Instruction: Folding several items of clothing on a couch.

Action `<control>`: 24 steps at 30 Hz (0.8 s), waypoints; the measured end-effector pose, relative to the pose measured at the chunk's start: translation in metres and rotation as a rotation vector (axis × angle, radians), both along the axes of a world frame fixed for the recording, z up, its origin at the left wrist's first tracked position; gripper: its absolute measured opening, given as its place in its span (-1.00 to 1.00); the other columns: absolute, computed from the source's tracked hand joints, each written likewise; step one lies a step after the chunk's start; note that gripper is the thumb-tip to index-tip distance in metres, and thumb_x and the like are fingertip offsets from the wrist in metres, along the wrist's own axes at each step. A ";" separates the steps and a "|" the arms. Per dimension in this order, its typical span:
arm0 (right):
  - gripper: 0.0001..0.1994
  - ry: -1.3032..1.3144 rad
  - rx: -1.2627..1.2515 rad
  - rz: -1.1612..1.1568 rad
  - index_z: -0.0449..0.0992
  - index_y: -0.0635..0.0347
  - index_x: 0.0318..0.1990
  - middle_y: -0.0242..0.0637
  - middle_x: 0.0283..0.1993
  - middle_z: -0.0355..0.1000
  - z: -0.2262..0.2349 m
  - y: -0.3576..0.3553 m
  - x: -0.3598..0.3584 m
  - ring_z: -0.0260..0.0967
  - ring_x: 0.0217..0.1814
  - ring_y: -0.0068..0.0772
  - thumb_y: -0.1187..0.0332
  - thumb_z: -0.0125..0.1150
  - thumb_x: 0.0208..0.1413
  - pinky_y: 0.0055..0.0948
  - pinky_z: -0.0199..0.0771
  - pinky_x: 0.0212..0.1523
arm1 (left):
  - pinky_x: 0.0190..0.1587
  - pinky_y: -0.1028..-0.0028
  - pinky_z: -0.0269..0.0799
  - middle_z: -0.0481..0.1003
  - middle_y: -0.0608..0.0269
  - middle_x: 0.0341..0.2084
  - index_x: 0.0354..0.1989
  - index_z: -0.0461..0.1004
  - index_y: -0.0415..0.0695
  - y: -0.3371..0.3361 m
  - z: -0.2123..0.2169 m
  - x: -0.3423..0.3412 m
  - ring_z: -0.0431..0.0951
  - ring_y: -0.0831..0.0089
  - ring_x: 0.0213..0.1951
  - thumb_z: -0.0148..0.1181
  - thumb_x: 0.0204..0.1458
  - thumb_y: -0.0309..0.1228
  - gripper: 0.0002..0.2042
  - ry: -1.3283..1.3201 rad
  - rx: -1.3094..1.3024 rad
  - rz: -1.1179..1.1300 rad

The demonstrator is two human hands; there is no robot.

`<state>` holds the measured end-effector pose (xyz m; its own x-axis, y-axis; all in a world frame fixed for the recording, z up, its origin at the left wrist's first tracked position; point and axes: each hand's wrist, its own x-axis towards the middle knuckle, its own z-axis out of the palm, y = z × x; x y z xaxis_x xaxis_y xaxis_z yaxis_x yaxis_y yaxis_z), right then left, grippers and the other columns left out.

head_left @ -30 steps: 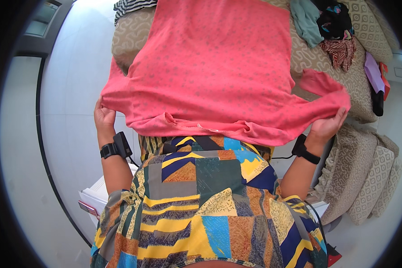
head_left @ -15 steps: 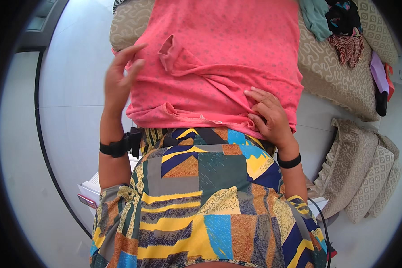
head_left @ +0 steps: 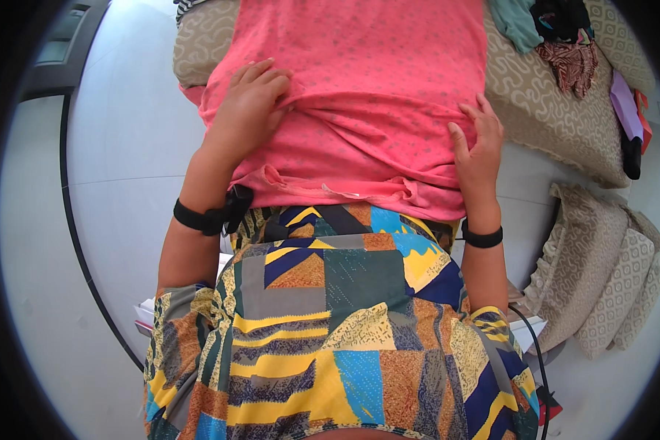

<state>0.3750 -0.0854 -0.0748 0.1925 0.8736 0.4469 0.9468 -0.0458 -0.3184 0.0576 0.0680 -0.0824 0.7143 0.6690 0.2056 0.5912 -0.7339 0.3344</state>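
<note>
A pink long-sleeved top (head_left: 359, 55) with small grey speckles lies spread before me, over my lap and the couch. Its neckline edge is bunched near my waist, and a sleeve runs diagonally across the folds. My left hand (head_left: 251, 106) is closed over the sleeve end at the left, its fingers bent and hiding the cuff. At the right edge of the cloth, my right hand (head_left: 479, 150) rests with fingers apart, thumb and fingertips touching the fabric without gripping it.
A patterned beige couch (head_left: 557, 110) stands beyond the top. On it lie a pale green cloth (head_left: 515, 23), a black garment (head_left: 562, 28) and a reddish patterned cloth (head_left: 568, 64). Several beige cushions (head_left: 594, 257) lean on the floor at right. A black cable (head_left: 539, 359) hangs beside my right sleeve.
My left hand has moved right onto the sleeve end and closed over it. My right hand has left the folds and moved right and up to the top's side edge.
</note>
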 end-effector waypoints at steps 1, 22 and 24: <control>-0.81 0.059 -0.006 -0.022 0.50 0.19 -0.18 -0.14 0.05 0.45 -0.004 0.000 0.004 0.29 0.14 -0.05 0.46 0.25 0.02 -0.22 0.26 0.16 | 0.13 0.32 0.29 0.52 0.18 -0.19 -0.28 0.46 -0.22 0.001 0.005 -0.001 0.43 0.23 0.06 0.25 -0.08 -0.50 -0.82 -0.063 -0.056 0.001; -0.83 0.319 -0.099 -0.103 0.51 0.23 -0.17 -0.27 -0.20 0.48 0.007 -0.002 0.035 0.42 -0.13 -0.37 0.39 0.24 0.10 -0.43 0.38 -0.05 | -0.13 0.68 0.40 0.50 0.30 -0.24 -0.11 0.42 -0.24 -0.024 0.035 -0.045 0.49 0.66 -0.21 0.17 0.12 -0.51 -0.81 -1.009 -1.134 0.405; -0.78 0.111 -0.090 -0.021 0.50 0.23 -0.11 -0.17 0.00 0.44 0.003 0.003 0.031 0.35 0.09 -0.15 0.42 0.22 0.07 -0.27 0.28 0.14 | -0.13 0.67 0.40 0.50 0.30 -0.24 -0.11 0.42 -0.24 -0.023 0.004 -0.056 0.49 0.66 -0.21 0.18 0.11 -0.51 -0.80 -0.822 -0.917 0.473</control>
<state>0.4058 -0.0829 -0.0716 0.2549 0.9045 0.3420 0.9046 -0.0981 -0.4147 0.0011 0.0448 -0.0785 0.2595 0.9460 -0.1944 0.1138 0.1699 0.9789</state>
